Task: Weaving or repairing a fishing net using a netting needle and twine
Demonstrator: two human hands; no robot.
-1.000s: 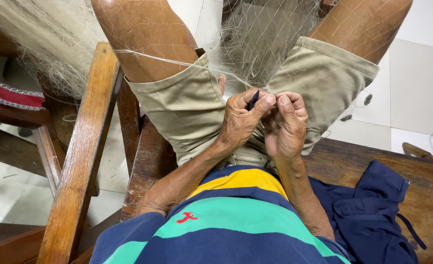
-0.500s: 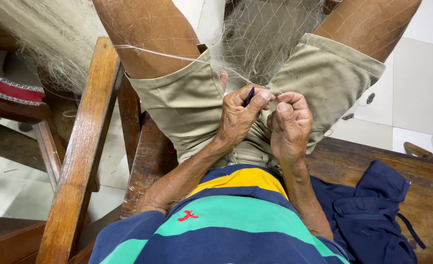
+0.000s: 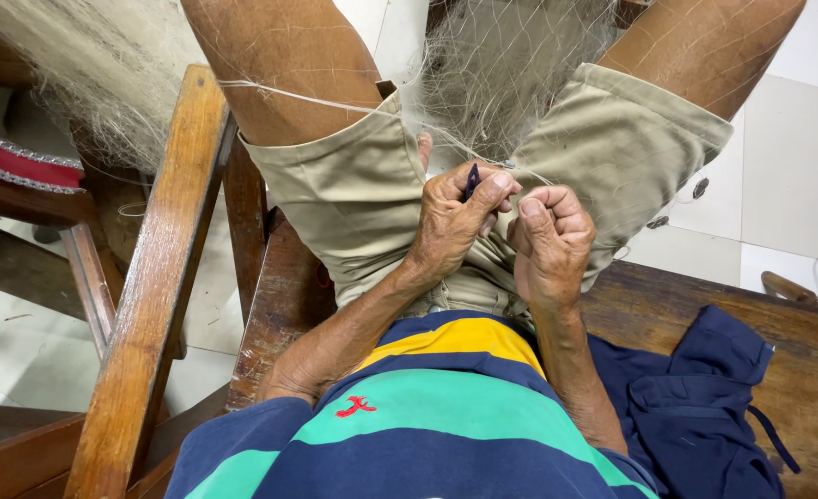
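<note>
two hands meet over the lap, between the thighs. left hand (image 3: 453, 222) curled, thumb and fingers pinching a small dark blue tool (image 3: 471, 181), probably a netting needle, only its tip shows above the knuckles. right hand (image 3: 549, 238) closed in a loose fist just beside it, thumb pressed on forefinger, seemingly pinching a thin strand of the net; strand too fine to be sure. pale fishing net (image 3: 506, 74) hangs bunched between the knees right above the hands, its threads trailing over both legs and the khaki shorts (image 3: 354, 208). one taut white line (image 3: 298, 95) runs across the left thigh toward the hands. more net heaped at top left (image 3: 85, 74) over a wooden chair arm (image 3: 159, 277) that stands close by the left forearm. red cushion edge (image 3: 12, 166) at far left. person sits on a dark wooden bench (image 3: 797, 370); navy cloth (image 3: 695, 397) crumpled on it beside the right elbow. striped shirt (image 3: 427, 407) fills the bottom. white tile floor (image 3: 797, 157) at right.
</note>
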